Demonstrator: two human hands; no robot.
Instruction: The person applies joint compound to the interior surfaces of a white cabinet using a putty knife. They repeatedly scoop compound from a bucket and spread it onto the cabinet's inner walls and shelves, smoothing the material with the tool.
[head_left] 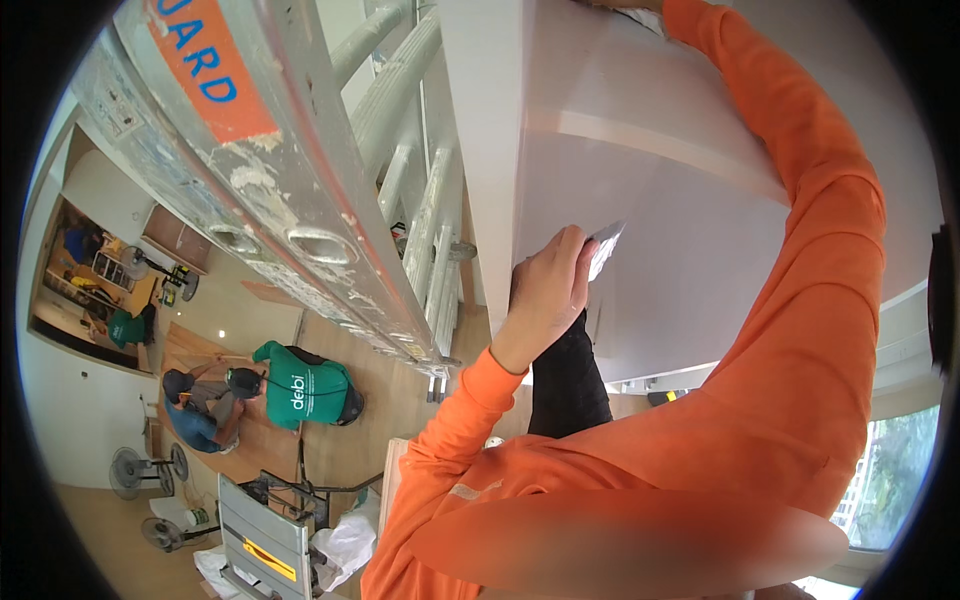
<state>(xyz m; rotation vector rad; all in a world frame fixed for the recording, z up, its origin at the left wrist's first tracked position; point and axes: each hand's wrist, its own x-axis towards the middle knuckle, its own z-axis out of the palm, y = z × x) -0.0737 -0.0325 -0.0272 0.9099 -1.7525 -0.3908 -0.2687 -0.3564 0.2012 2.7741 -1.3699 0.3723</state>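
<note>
My left hand is closed on a small flat scraper, its thin blade marked with white, in front of a pale cabinet panel. My right hand reaches up to the top edge of the view, where it is mostly cut off, beside a crumpled or smeared white item that I cannot make out. My orange sleeves frame the panel, and my dark-clad leg shows below my left hand. A white upright board stands just left of the panel.
A paint-spattered aluminium ladder stands close at my left. Lower down, two co-workers bend over plywood; others work through an opening. Standing fans, a folded saw table and white bags occupy the floor. A window is at right.
</note>
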